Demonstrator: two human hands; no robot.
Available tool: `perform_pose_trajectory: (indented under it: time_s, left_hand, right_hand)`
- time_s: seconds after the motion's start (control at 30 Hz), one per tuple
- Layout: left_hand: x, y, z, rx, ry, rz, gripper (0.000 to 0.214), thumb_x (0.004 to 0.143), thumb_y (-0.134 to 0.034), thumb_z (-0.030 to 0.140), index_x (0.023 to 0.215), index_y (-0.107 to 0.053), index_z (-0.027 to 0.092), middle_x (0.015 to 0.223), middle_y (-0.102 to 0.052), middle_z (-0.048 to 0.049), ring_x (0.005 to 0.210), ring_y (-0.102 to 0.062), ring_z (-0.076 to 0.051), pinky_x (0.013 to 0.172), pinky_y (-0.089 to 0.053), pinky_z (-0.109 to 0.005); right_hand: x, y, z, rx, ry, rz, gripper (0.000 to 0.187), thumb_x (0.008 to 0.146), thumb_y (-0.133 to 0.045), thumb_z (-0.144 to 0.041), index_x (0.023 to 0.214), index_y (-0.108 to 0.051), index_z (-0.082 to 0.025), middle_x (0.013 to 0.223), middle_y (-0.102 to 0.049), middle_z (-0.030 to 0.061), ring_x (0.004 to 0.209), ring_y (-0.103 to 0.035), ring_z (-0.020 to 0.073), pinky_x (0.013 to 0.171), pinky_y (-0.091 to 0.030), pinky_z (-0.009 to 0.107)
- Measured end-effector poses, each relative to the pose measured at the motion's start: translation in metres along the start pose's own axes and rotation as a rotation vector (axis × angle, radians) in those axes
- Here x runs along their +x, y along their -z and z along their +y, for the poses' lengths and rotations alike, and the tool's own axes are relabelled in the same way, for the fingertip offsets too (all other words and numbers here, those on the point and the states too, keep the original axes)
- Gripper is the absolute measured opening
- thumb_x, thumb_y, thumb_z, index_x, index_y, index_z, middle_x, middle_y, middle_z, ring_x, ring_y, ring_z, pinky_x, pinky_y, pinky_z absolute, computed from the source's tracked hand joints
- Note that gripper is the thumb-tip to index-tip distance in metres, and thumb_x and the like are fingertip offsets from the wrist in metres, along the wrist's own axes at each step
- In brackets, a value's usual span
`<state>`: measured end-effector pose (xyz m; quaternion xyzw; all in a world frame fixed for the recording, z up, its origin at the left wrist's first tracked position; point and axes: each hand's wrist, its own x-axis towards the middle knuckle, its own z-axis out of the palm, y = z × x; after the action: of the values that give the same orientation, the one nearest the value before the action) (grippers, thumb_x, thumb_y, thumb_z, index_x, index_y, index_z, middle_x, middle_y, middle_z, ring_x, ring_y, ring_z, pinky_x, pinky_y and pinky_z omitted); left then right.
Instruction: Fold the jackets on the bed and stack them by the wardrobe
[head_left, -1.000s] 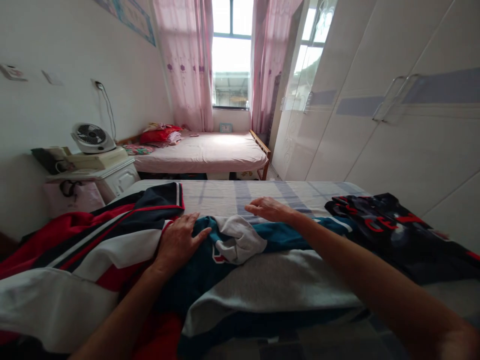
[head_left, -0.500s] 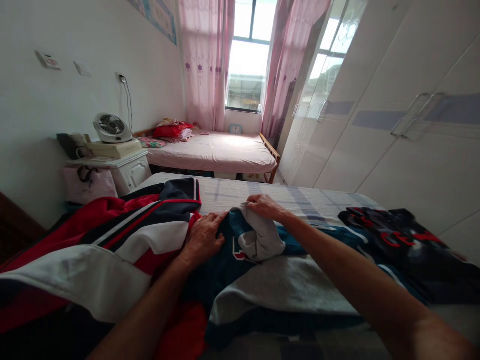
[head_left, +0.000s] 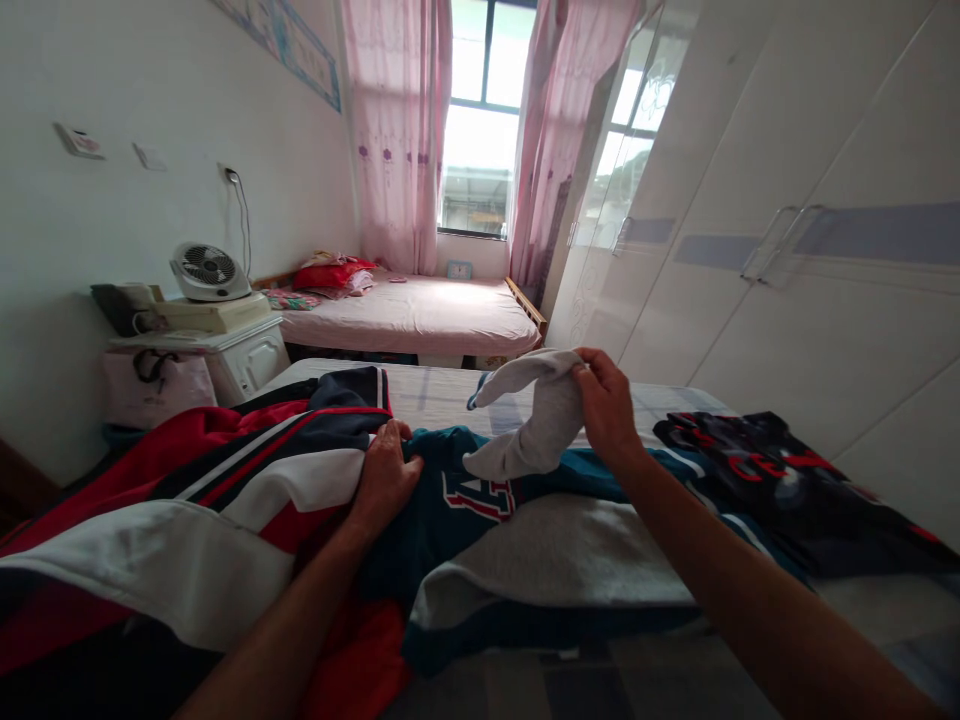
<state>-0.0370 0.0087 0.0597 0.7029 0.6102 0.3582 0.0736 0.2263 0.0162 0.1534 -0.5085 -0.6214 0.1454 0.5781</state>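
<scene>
A teal and grey sweatshirt (head_left: 555, 560) with white-and-red lettering lies spread across the near bed. Pinched between the thumb and fingers of my right hand (head_left: 606, 402), its grey sleeve (head_left: 536, 420) is lifted off the bed and folds over, the cuff hanging to the left. My left hand (head_left: 386, 475) is at the sweatshirt's left end, its bent fingers closed on the teal cloth beside the jacket; the fingertips are partly hidden. A red, white and navy jacket (head_left: 247, 520) spreads to the left of that hand.
On the right lies a black garment (head_left: 772, 480) with red print. The near bed (head_left: 442, 388) has a striped sheet. Beyond it stand another bed (head_left: 427, 315), a nightstand (head_left: 244, 365) with a fan (head_left: 210, 270), and a white wardrobe (head_left: 750, 180) along the right.
My right hand has raised the grey sleeve and moved right, uncovering more lettering. My left hand has shifted slightly left, its fingers drawn in. The view has turned a little.
</scene>
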Motion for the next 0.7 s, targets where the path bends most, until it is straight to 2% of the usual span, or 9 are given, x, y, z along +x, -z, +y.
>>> perform_pose_trajectory:
  time_s: [0.07, 0.13, 0.23, 0.3, 0.43, 0.5, 0.57, 0.63, 0.7]
  left_hand:
    - [-0.002, -0.002, -0.002, 0.049, -0.036, 0.022, 0.051, 0.069, -0.047, 0.007, 0.119, -0.050, 0.012, 0.112, -0.055, -0.0150, 0.106, -0.055, -0.029, 0.093, -0.042, -0.043]
    - [-0.002, -0.003, -0.003, 0.154, -0.146, 0.019, 0.064, 0.066, -0.045, 0.001, 0.129, -0.047, 0.015, 0.132, -0.046, -0.0173, 0.121, -0.046, -0.031, 0.099, -0.038, -0.044]
    - [0.000, -0.004, 0.001, 0.347, -0.371, -0.034, 0.069, 0.065, -0.044, -0.003, 0.131, -0.050, 0.019, 0.146, -0.035, -0.0131, 0.135, -0.029, -0.033, 0.107, -0.028, -0.050]
    - [0.003, -0.004, 0.008, 0.393, -0.495, -0.106, 0.068, 0.067, -0.045, -0.001, 0.130, -0.050, 0.022, 0.146, -0.038, -0.0096, 0.138, -0.025, -0.032, 0.109, -0.023, -0.051]
    - [0.012, -0.006, 0.023, 0.437, -0.657, -0.283, 0.048, 0.078, -0.044, 0.005, 0.121, -0.057, 0.022, 0.118, -0.062, -0.0097, 0.117, -0.051, -0.028, 0.102, -0.034, -0.048]
    - [0.015, -0.006, 0.025, 0.516, -0.641, -0.353, 0.032, 0.082, -0.041, 0.008, 0.101, -0.064, 0.019, 0.095, -0.065, -0.0093, 0.094, -0.061, -0.025, 0.086, -0.046, -0.041]
    - [0.017, -0.006, 0.022, 0.574, -0.589, -0.362, 0.026, 0.084, -0.040, 0.010, 0.088, -0.064, 0.017, 0.089, -0.062, -0.0091, 0.082, -0.061, -0.023, 0.071, -0.048, -0.034]
    - [0.019, -0.007, 0.019, 0.569, -0.582, -0.329, 0.025, 0.083, -0.040, 0.009, 0.093, -0.062, 0.016, 0.094, -0.060, -0.0094, 0.085, -0.059, -0.022, 0.071, -0.048, -0.032]
    - [0.022, -0.010, 0.019, 0.540, -0.632, -0.307, 0.031, 0.082, -0.044, 0.009, 0.106, -0.061, 0.017, 0.099, -0.059, -0.0094, 0.091, -0.058, -0.023, 0.078, -0.047, -0.033]
  right_hand:
    - [-0.028, 0.028, 0.003, -0.013, 0.030, 0.012, 0.023, 0.077, -0.042, -0.029, 0.097, -0.052, -0.022, 0.118, -0.058, 0.0084, 0.103, -0.055, 0.0219, 0.080, -0.045, 0.030]
    - [-0.062, 0.055, 0.011, -0.032, 0.014, -0.089, 0.016, 0.075, -0.045, -0.026, 0.089, -0.052, -0.023, 0.123, -0.054, 0.0086, 0.108, -0.054, 0.0235, 0.082, -0.045, 0.031]
    - [-0.107, 0.085, 0.027, -0.085, -0.116, -0.353, 0.010, 0.077, -0.046, -0.029, 0.079, -0.054, -0.023, 0.105, -0.063, 0.0068, 0.096, -0.060, 0.0230, 0.077, -0.048, 0.032]
    - [-0.119, 0.100, 0.038, -0.203, -0.175, -0.371, 0.014, 0.081, -0.043, -0.030, 0.080, -0.056, -0.024, 0.091, -0.066, 0.0042, 0.087, -0.062, 0.0213, 0.074, -0.049, 0.032]
    - [-0.097, 0.125, 0.064, -0.580, -0.074, -0.217, 0.024, 0.080, -0.040, -0.019, 0.092, -0.060, -0.021, 0.096, -0.065, 0.0063, 0.088, -0.061, 0.0199, 0.078, -0.048, 0.033]
    - [-0.079, 0.139, 0.082, -0.784, 0.013, -0.300, 0.036, 0.075, -0.040, -0.010, 0.103, -0.061, -0.019, 0.112, -0.061, 0.0096, 0.101, -0.058, 0.0217, 0.085, -0.045, 0.035]
    - [-0.065, 0.150, 0.101, -0.970, 0.053, -0.462, 0.054, 0.067, -0.044, -0.005, 0.118, -0.057, -0.020, 0.130, -0.053, 0.0106, 0.118, -0.049, 0.0253, 0.092, -0.041, 0.040]
    - [-0.058, 0.157, 0.117, -1.097, 0.070, -0.605, 0.068, 0.062, -0.049, -0.003, 0.128, -0.052, -0.022, 0.139, -0.045, 0.0109, 0.127, -0.041, 0.0287, 0.095, -0.038, 0.045]
    - [-0.053, 0.157, 0.129, -1.154, 0.127, -0.666, 0.069, 0.064, -0.053, -0.005, 0.131, -0.049, -0.022, 0.140, -0.045, 0.0119, 0.127, -0.041, 0.0290, 0.096, -0.037, 0.044]
